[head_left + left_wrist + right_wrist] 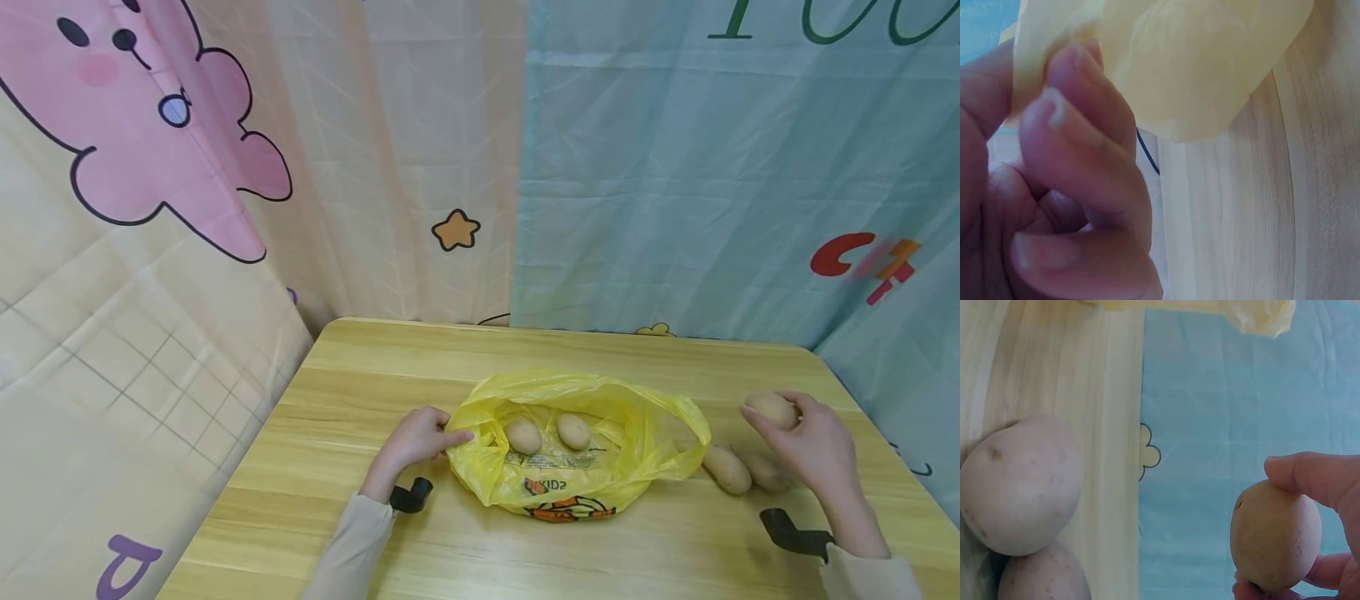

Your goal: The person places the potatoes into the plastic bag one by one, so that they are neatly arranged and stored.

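A yellow plastic bag (540, 492) lies on the table with its mouth spread wide. Inside it rest two potatoes, a left one (523, 436) and a right one (573, 432). My left hand (416, 437) pinches the bag's left rim between thumb and curled fingers, which the left wrist view shows close up. Right of the bag, my right hand (821, 442) grips a potato (1275, 537) between thumb and fingertips, raised above the table. Below that hand lie two more potatoes, one by the bag's handle (727, 469) and another potato (767, 471) partly behind the hand.
The wooden table (375, 367) ends at a rounded far edge against hanging printed curtains (637, 183). Each wrist bears a black strap mount, one on the left (411, 496) and one on the right (795, 533).
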`<state>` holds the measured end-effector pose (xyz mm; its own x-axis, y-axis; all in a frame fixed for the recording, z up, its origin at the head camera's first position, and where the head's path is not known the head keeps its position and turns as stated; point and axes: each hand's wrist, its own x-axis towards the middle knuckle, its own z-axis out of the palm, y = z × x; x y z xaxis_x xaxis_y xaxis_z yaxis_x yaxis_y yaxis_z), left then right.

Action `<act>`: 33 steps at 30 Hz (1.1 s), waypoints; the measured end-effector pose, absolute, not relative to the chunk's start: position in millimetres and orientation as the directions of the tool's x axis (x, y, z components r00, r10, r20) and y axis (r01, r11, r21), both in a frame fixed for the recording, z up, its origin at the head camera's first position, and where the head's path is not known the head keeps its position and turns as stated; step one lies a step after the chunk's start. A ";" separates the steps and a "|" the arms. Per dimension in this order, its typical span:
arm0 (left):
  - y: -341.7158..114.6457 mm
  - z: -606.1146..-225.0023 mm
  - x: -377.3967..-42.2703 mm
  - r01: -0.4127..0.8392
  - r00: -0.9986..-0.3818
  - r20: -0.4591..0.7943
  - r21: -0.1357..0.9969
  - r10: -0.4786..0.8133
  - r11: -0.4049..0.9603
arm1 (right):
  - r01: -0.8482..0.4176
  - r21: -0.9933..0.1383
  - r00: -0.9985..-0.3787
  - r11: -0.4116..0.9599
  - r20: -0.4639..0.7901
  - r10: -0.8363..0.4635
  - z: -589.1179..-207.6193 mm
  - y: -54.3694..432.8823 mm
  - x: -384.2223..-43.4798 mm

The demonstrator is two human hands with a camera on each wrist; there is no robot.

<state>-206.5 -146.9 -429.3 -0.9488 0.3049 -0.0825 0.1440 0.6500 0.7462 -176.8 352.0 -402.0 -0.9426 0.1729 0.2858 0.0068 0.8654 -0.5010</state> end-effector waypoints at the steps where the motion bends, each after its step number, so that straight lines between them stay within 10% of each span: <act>1: -146.9 -429.3 -206.5 0.144 -0.949 -0.083 0.746 0.305 0.650 | 0.000 -0.500 -0.941 0.866 0.292 0.169 -400.9 350.7 -176.5; 33: -146.5 -429.9 -206.9 0.145 -0.948 -0.084 0.748 0.308 0.648 | -0.101 -0.496 -0.924 0.862 0.368 0.104 -368.3 304.2 -161.4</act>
<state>-206.9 -146.5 -429.9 -0.9477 0.3080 -0.0835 0.1446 0.6478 0.7480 -161.4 304.2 -368.3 -0.9238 0.1042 0.3685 -0.1007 0.8623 -0.4963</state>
